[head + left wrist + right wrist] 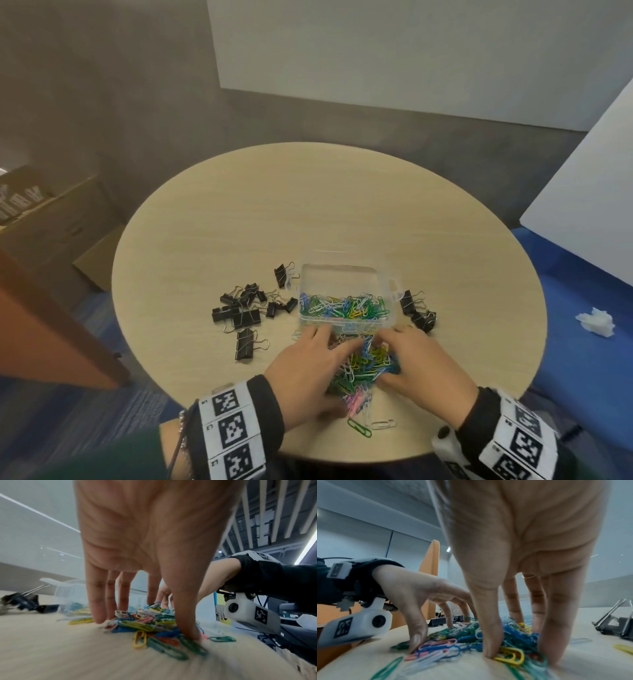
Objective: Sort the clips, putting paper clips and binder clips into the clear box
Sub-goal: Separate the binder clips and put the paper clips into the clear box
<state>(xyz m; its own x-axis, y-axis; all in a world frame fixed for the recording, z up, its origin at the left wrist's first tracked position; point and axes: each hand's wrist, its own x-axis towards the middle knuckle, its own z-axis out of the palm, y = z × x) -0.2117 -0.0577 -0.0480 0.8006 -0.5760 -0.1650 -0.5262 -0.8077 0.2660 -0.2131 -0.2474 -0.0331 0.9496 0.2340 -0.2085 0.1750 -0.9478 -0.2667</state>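
A clear box [343,269] stands mid-table with several coloured paper clips in it. Just in front of it lies a pile of coloured paper clips [368,368]. My left hand [322,370] and right hand [407,359] flank the pile, fingers straight down and fingertips on the table. In the left wrist view, my left hand [147,627] has its thumb and fingers pressed into the pile [145,622]. The right hand [518,654] stands the same way over the clips [471,635]. Black binder clips lie left [243,308] and right [418,310] of the box.
Two loose paper clips [373,425] lie near the table's front edge. A crumpled white tissue [596,322] sits on a blue seat at right. Cardboard boxes [51,219] stand on the floor at left, a white board [582,205] leans at right.
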